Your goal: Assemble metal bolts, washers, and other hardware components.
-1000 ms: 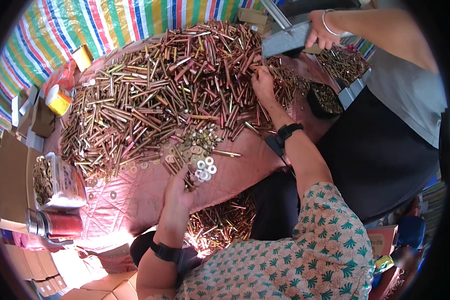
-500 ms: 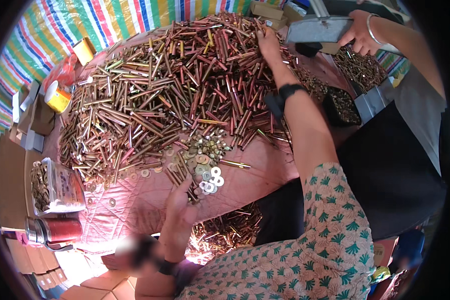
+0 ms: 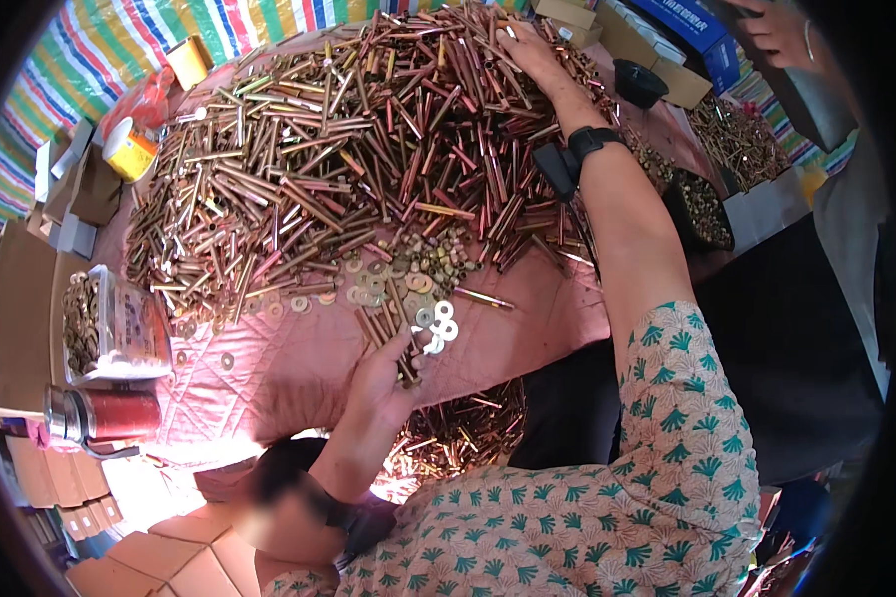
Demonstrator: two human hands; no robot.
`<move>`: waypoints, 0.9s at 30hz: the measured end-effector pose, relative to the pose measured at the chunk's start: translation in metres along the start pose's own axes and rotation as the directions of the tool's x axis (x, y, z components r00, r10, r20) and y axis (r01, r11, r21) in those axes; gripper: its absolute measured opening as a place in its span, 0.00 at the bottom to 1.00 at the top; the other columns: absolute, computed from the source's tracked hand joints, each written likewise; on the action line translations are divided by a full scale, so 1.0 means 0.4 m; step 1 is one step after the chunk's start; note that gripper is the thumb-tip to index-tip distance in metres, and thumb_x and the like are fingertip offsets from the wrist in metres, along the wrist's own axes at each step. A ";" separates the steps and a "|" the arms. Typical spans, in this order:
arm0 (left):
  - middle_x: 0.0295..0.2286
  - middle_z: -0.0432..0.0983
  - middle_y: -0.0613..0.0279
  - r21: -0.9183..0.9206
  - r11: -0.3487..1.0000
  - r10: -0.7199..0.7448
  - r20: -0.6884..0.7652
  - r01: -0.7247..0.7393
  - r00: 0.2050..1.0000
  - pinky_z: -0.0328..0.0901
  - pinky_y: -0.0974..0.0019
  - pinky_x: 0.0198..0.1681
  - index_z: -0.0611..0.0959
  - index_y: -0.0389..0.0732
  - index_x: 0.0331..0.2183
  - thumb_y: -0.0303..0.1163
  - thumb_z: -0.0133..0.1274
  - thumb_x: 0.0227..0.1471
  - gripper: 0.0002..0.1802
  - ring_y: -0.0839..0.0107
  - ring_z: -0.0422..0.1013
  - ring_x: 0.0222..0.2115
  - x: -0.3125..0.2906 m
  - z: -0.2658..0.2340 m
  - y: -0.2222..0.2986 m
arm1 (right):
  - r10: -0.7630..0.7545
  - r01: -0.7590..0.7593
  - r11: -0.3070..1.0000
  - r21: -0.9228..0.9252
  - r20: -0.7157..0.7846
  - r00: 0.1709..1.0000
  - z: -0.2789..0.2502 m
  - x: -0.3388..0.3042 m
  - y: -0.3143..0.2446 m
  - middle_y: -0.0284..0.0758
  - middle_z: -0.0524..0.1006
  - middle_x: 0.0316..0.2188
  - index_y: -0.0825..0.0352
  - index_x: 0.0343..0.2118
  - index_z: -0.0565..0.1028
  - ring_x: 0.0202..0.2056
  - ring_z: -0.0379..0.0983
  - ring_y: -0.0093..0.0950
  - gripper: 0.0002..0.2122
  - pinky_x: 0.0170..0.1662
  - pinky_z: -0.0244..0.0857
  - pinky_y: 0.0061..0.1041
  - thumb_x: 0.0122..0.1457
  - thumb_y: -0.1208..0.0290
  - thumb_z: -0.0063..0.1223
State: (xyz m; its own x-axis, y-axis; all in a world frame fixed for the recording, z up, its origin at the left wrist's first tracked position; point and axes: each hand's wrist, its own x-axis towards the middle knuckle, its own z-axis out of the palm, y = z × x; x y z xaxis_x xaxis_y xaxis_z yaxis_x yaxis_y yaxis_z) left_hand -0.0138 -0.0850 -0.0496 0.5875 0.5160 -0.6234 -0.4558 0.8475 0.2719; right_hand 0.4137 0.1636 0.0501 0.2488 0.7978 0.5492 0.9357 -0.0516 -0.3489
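My left hand [image 3: 381, 383] is closed around several long brass-coloured bolts [image 3: 376, 328], low over the near edge of the pink quilted cloth. Just beyond it are flat washers [image 3: 444, 320], some shiny silver and some dull yellow, and a small heap of nuts [image 3: 438, 257]. My right hand [image 3: 530, 48] reaches to the far side of a large pile of bolts [image 3: 319, 169]. Its fingers are curled down at the pile; what they grip, if anything, I cannot make out.
A clear plastic tub [image 3: 129, 328] of washers and a red flask [image 3: 119, 413] stand at the left. Black containers [image 3: 639, 84] and open cartons [image 3: 682, 85] line the far right. Another person's hand [image 3: 775, 35] is beside a grey metal tray [image 3: 801, 95]. More bolts [image 3: 468, 428] lie below the near edge.
The view has shifted a little. My right hand has moved slightly farther left over the pile. The other person's metal tray has swung right, uncovering a blue box and cartons. My left hand keeps its bolts.
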 end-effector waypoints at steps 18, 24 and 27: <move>0.21 0.74 0.66 0.143 0.919 0.361 0.077 -0.368 0.930 0.59 0.72 0.18 0.79 0.42 0.30 0.32 0.53 0.49 0.05 0.75 0.68 0.19 0.008 0.037 -0.054 | -0.370 0.391 0.917 -0.085 0.190 0.909 0.085 -0.212 -0.297 0.43 0.58 0.59 0.62 0.53 0.67 0.57 0.56 0.41 0.20 0.57 0.54 0.34 0.56 0.74 0.48; 0.21 0.75 0.66 0.171 0.937 0.296 0.075 -0.305 0.952 0.65 0.73 0.21 0.79 0.40 0.33 0.28 0.52 0.50 0.06 0.76 0.70 0.19 0.053 -0.052 -0.037 | -0.360 0.392 0.919 -0.038 0.327 0.874 0.143 -0.208 -0.326 0.44 0.57 0.59 0.66 0.54 0.65 0.59 0.55 0.41 0.23 0.59 0.52 0.34 0.54 0.74 0.48; 0.19 0.75 0.67 0.208 0.878 0.464 -0.148 -0.432 0.873 0.63 0.74 0.19 0.80 0.43 0.32 0.35 0.54 0.50 0.07 0.76 0.69 0.18 0.038 -0.027 -0.059 | -0.460 0.463 0.887 -0.003 0.093 0.883 0.183 -0.198 -0.221 0.44 0.60 0.57 0.66 0.54 0.65 0.57 0.58 0.39 0.21 0.57 0.55 0.30 0.56 0.72 0.43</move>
State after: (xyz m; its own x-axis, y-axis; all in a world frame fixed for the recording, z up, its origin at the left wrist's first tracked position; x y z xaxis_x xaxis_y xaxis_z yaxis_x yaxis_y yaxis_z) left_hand -0.0016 -0.0985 -0.0733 0.2023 0.8258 -0.5265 -0.5144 0.5471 0.6604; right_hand 0.2931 0.1491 -0.0180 -0.2344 0.7838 0.5751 0.9455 0.3213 -0.0527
